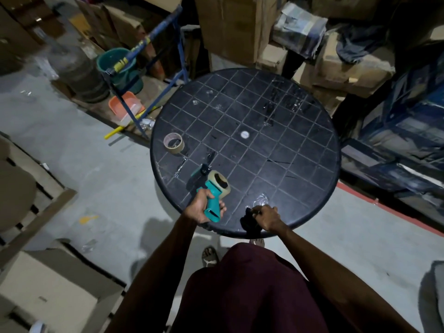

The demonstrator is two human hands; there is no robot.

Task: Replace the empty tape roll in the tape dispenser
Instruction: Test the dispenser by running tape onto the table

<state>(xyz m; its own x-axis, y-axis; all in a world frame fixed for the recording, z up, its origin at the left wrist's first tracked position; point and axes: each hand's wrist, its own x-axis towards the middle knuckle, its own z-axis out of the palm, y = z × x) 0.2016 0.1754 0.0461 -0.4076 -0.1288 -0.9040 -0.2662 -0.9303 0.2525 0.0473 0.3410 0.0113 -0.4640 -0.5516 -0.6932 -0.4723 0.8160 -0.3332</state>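
Note:
My left hand [200, 210] grips the handle of a teal tape dispenser [211, 197] held just above the near edge of the round black table [300, 164]. A clear tape roll [219, 182] sits on the dispenser's hub. A near-bare cardboard tape core [173, 143] lies flat on the table's left side, apart from the dispenser. My right hand [268, 218] rests at the table's near edge with fingers curled round a small dark object [248, 219] that I cannot identify.
Bits of clear tape stick to the tabletop, with a white cap [245, 134] at its centre. Cardboard boxes [235, 27] are stacked behind and on the left. A blue metal frame [153, 56], a green bucket [117, 66] and an orange tray [125, 106] stand at the far left.

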